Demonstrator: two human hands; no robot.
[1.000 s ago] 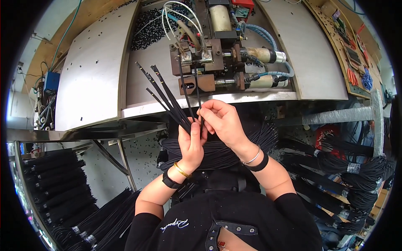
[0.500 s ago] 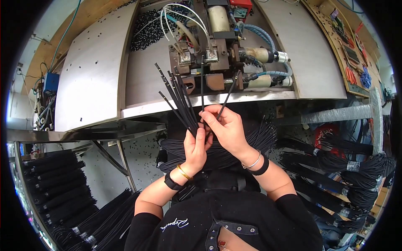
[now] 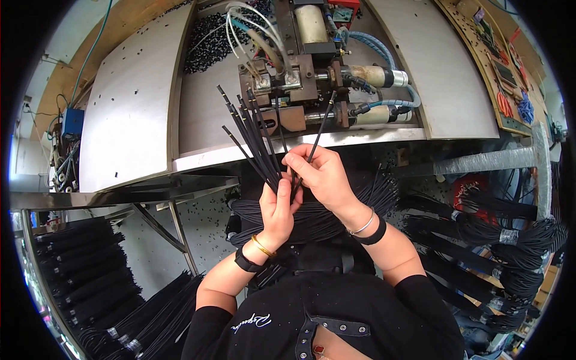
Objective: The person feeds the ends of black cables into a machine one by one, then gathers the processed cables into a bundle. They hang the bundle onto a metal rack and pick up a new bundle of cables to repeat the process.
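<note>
My left hand [image 3: 278, 210] grips a fanned bunch of thin black cables [image 3: 251, 135] with small metal tips, pointing up and to the left. My right hand [image 3: 321, 177] pinches one single black cable [image 3: 320, 129], which leans up and right toward the machine. Both hands touch each other just below the machine's front edge. The machine head [image 3: 288, 90], brown and metal with pale hoses on top, stands right behind the cable tips.
A grey metal machine table [image 3: 129, 114] curves across the back, with loose black pellets [image 3: 210, 39] at the top. Bundles of black cables [image 3: 336, 207] lie in my lap, on the left rack [image 3: 78, 270] and at the right [image 3: 510, 240]. A tool board [image 3: 507, 78] hangs at right.
The cable bunch has swung from leaning far left to more upright. My right hand has drawn one cable out of the bunch and tilted it to the right.
</note>
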